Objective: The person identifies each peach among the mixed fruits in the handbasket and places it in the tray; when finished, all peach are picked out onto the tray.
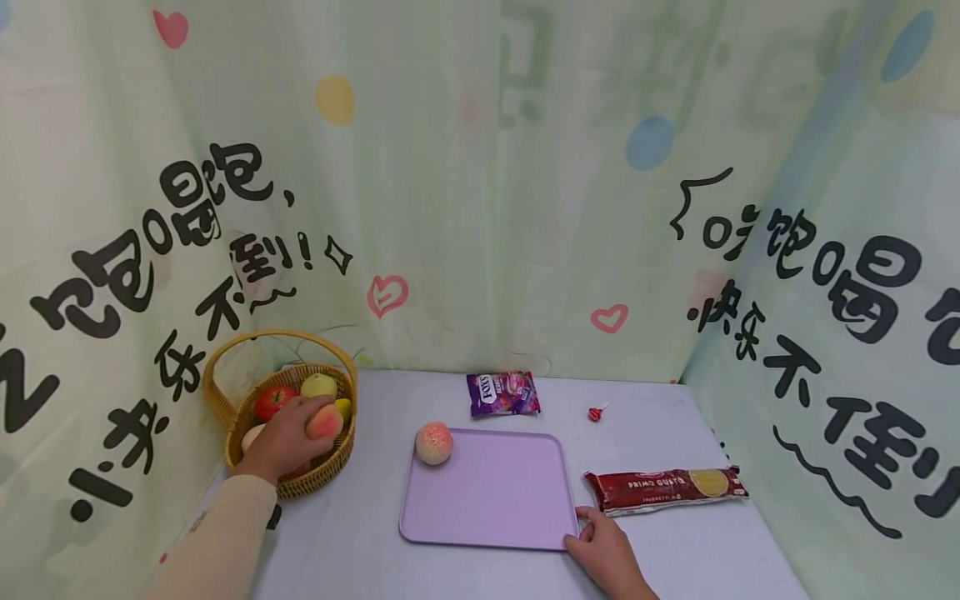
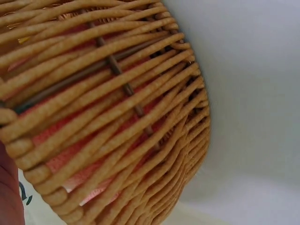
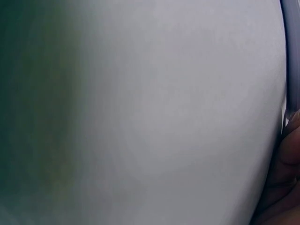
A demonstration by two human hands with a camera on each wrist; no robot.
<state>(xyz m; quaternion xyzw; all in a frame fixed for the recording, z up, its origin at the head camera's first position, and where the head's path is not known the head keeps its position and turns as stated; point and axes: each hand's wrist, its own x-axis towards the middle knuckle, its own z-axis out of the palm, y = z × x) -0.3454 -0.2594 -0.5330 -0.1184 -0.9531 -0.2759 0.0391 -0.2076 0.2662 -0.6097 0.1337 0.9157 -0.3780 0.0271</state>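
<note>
At the left, my left hand [image 1: 285,442] reaches over a wicker basket [image 1: 330,473] and grips a pink-orange peach [image 1: 325,422] above the other fruit. A red tomato-like fruit [image 1: 273,402] and a yellow-green fruit [image 1: 318,385] lie in the basket, while others are partly hidden by the hand. Basket weave fills most of the left wrist view, with red fruit visible through its gaps. On a purple tray [image 1: 487,496], another peach [image 1: 434,443] sits at the far left corner. My right hand [image 1: 607,554] holds the tray's edge by its near right corner.
Behind the tray lies a purple candy packet [image 1: 503,394]. A small red lollipop [image 1: 596,413] is to its right. A long dark-red snack packet [image 1: 666,490] lies right of the tray. Printed curtains [image 1: 480,208] enclose the white table [image 1: 345,533] at the back and sides.
</note>
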